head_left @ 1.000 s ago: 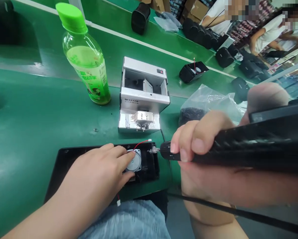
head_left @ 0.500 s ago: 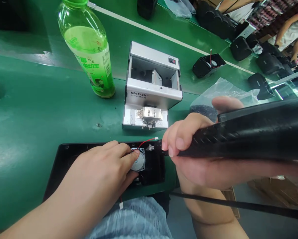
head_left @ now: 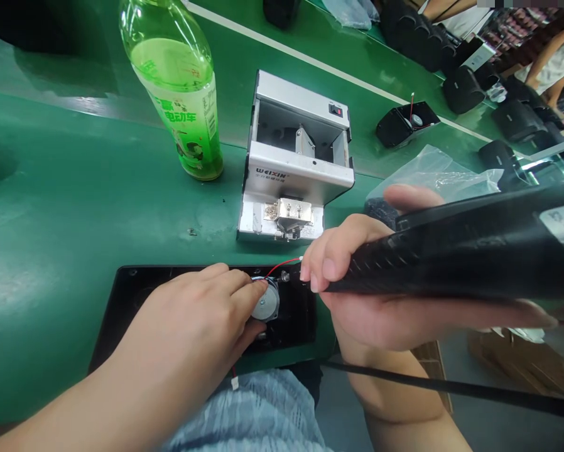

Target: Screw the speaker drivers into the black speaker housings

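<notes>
Black housing (head_left: 135, 292) is pinned at the bench (head_left: 75, 213) edge by the left hand (head_left: 192, 323), fingers (head_left: 244, 296) spread flat on the seated speaker (head_left: 267, 307), while the driver (head_left: 451, 257), clenched in the right hand (head_left: 357, 289), is tipped against its corner, fastening seemingly unfinished.

screwdriver (head_left: 451, 257): black, powered, corded; near-horizontal, bit pointing left at housing's right end.
housing (head_left: 135, 292): black, flat, open side up, at near edge of green worktop (head_left: 75, 220).
round silver part (head_left: 265, 307): sits in housing's right end.
red wire (head_left: 282, 265): arcs above it.
</notes>
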`<state>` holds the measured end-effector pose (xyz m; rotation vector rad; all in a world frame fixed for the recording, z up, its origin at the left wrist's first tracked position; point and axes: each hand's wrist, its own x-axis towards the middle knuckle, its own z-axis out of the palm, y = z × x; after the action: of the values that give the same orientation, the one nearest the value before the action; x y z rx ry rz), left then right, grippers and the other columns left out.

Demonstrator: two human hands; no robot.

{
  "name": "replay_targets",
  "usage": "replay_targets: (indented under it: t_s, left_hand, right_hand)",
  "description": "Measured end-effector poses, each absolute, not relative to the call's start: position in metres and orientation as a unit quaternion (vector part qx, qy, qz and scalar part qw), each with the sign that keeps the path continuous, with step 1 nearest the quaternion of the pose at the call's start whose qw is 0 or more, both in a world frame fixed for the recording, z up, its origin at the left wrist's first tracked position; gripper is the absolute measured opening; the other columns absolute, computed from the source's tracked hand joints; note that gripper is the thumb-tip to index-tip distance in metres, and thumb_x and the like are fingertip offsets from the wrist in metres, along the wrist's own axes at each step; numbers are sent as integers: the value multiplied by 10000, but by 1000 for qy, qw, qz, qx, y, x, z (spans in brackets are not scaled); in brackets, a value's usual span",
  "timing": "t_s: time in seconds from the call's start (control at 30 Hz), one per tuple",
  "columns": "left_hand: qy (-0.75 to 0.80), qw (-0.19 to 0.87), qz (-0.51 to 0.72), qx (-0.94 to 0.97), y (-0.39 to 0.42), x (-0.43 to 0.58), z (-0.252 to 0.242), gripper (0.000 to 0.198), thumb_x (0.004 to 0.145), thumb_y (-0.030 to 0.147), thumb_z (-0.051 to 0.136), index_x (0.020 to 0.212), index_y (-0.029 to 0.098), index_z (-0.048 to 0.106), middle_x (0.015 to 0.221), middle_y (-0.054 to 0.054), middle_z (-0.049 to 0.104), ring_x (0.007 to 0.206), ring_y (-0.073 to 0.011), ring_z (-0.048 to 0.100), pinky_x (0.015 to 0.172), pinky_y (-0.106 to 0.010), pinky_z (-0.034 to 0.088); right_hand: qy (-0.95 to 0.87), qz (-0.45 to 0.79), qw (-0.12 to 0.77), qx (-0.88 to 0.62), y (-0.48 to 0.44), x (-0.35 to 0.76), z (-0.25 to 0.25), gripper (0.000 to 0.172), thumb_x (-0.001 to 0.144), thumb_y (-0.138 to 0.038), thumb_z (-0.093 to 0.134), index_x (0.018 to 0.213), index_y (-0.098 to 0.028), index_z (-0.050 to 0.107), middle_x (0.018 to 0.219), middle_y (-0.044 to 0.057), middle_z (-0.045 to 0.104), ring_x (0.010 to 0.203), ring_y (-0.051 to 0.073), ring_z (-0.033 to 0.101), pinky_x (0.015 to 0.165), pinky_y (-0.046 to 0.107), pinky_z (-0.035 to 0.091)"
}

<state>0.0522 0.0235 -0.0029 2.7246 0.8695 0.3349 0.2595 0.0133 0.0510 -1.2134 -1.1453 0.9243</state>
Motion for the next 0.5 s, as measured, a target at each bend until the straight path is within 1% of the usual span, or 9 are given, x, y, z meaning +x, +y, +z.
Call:
replay_targets:
  t_s: [0.1, 0.13, 0.23, 0.37, 0.43, 0.5]
  left_hand:
    - [302, 138, 113, 936, 26, 50, -2, 275, 929, 289, 767, 1182, 189, 808, 948, -54, 808, 812, -283, 756, 704, -440, 584]
    - [304, 147, 105, 936, 27, 49, -1, 277, 923, 286, 778, 1183, 196, 810, 948, -51, 809, 811, -285, 758, 699, -441, 583]
    - [305, 172, 75, 934, 30, 49, 3, 289, 896, 240, 802, 1184, 219, 820, 963, -44, 809, 818, -287, 761, 689, -436, 583]
    - [297, 174, 39, 938, 32, 51, 5, 348, 924, 144, 727, 1245, 241, 821, 972, -45, 802, 832, -281, 755, 692, -423, 590]
    - [295, 170, 19, 940, 32, 52, 6, 414, 933, 127, 702, 1312, 257, 804, 962, -41, 792, 835, -281, 754, 696, -422, 595]
    - [292, 165, -12, 942, 33, 53, 7, 544, 901, 108, 713, 1419, 270, 757, 998, -46, 791, 869, -284, 762, 719, -417, 604]
  right_hand:
    - [-433, 428, 645, -462, 11, 259, 52, 794, 739, -1053, 571, 1056, -328, 507, 517, -52, 632, 374, 223, 553, 440, 421, 509]
    - [-425, 432, 649, -459, 11, 258, 51, 788, 729, -1044, 602, 1054, -330, 519, 522, -50, 641, 380, 224, 555, 443, 422, 514]
    - [-411, 426, 659, -464, 9, 256, 48, 798, 736, -1050, 579, 1085, -333, 544, 527, -51, 626, 385, 225, 549, 444, 425, 519]
    - [-424, 435, 666, -432, 10, 259, 44, 741, 776, -984, 646, 1115, -329, 578, 547, -46, 661, 389, 218, 557, 449, 408, 532]
    - [-424, 435, 678, -415, 9, 261, 43, 700, 792, -937, 693, 1129, -330, 610, 566, -40, 694, 396, 216, 567, 450, 395, 527]
    - [-422, 433, 689, -399, 8, 261, 44, 653, 810, -892, 726, 1142, -335, 646, 592, -36, 724, 414, 216, 586, 461, 384, 527]
